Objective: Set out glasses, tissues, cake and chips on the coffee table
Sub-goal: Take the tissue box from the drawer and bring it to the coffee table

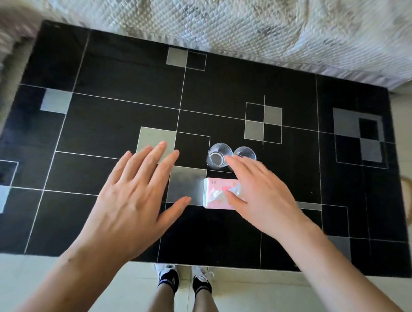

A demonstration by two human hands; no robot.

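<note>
Head view, from my own body outward: my shoes (185, 281) stand on the pale floor at the near edge of the coffee table (109, 81). Over the near half my left hand (137, 195) hovers flat, fingers spread, holding nothing, its thumb pointing toward the pink tissue pack (216, 194) just to its right. My right hand (257, 193) lies over the right part of that pack, fingers loosely splayed; whether it grips the pack or only rests above it I cannot tell. The pack's long axis seems to run left to right, though my hand hides its far end. Just beyond it two clear glasses (219, 156) stand side by side, upright, my right fingertips (229, 158) reaching over their rims. Glasses and tissues are down, I judge; cake and chips are nowhere in sight. Farthest off lies a quilted cover (229, 20).
</note>
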